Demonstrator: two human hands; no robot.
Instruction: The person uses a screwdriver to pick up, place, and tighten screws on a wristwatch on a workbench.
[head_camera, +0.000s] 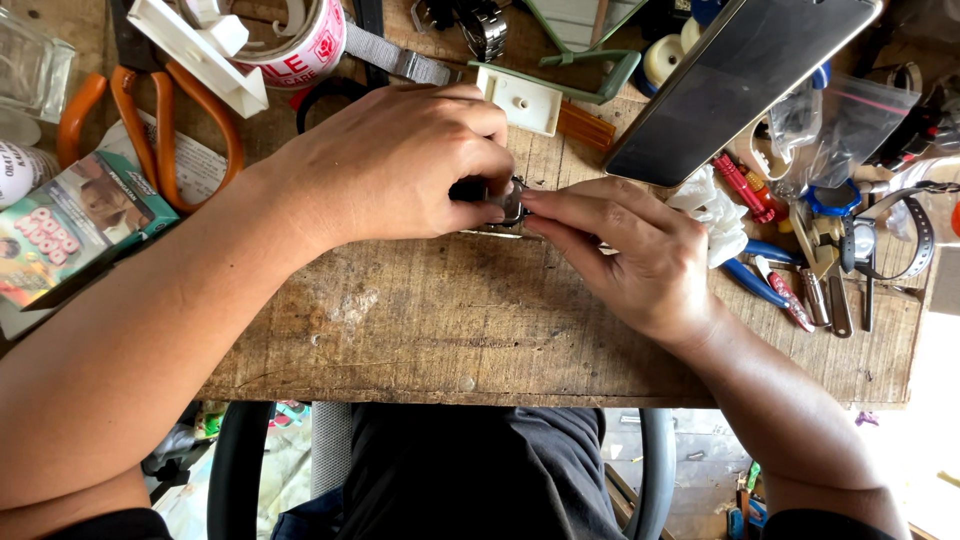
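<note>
Both my hands meet over the middle of a worn wooden workbench (480, 330). My left hand (400, 160) curls over a small metal watch case (510, 202), thumb and fingers closed on it. My right hand (630, 250) comes in from the right, its fingertips pinched against the same watch case. Most of the watch is hidden under my fingers; only a sliver of dark metal shows between the hands.
Orange-handled scissors (150, 110), a tape roll (300, 40) and a green box (70, 220) lie at the left. A white plastic block (520, 100) sits behind the hands. At the right are a dark tablet (740, 80), plastic bags (840, 130), pliers and small tools (790, 280), and a watch strap (915, 235).
</note>
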